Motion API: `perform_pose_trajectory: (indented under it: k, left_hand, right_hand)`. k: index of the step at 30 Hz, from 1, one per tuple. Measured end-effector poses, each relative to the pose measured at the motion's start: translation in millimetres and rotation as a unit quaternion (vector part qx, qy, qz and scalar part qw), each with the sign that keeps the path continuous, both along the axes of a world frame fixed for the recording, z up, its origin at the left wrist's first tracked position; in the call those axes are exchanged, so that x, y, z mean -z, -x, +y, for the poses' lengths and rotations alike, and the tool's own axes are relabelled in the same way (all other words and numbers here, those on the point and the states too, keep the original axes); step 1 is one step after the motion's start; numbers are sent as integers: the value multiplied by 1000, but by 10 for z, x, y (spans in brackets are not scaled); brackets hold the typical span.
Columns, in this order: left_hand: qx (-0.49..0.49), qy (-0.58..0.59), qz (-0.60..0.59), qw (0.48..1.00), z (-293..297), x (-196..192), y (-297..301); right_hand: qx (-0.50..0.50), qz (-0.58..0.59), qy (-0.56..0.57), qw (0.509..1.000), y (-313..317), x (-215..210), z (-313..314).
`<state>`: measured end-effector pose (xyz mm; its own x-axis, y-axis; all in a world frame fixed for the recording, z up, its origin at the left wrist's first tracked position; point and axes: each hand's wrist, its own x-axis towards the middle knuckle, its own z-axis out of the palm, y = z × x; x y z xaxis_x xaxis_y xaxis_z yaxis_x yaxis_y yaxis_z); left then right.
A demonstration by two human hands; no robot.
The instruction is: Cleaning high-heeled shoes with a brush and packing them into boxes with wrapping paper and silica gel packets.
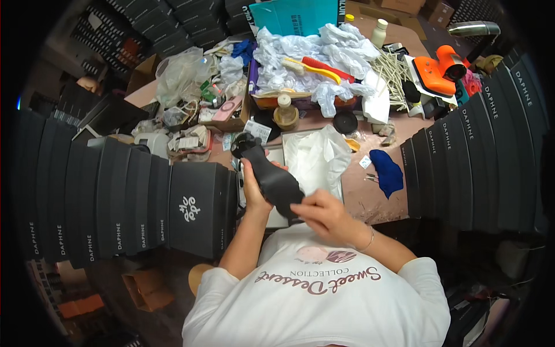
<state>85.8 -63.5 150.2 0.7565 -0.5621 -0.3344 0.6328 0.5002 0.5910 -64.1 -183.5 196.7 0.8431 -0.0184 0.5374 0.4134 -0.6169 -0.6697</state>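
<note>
A black shoe [276, 180] is held up before my chest, its dark sole turned up and its heel end pointing away to the left. My left hand [255, 188] is closed around the shoe's side near the middle. At the near end, my right hand [325, 214] has its fingers curled and pinched against the sole's edge; whether something small sits between them is hidden. Beneath and beyond the shoe lies an open box lined with white tissue paper [309, 151]. A blue cloth [386, 172] lies to its right on the table.
Stacks of dark shoe boxes [199, 202] stand on the left, with more boxes [457, 156] on the right. Farther back are a glass bottle [285, 115], a round black lid [346, 122], brushes [321, 68] on crumpled paper, white sticks [388, 75] and an orange device [439, 72].
</note>
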Motion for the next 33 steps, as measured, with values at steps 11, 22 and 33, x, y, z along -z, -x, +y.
perform_pose_trajectory:
  k: [11,22,33]
  left_hand:
    - [-59,-35,-14,998,111,-21,-22]
    - [-17,39,24,999,168,65,-43]
    - [101,-46,-217,970,181,23,171]
  right_hand:
    - [-22,-68,54,996,-199,-8,137]
    - [58,-80,73,992,-462,-127,107]
    - [48,-77,-69,994,-709,-58,-122]
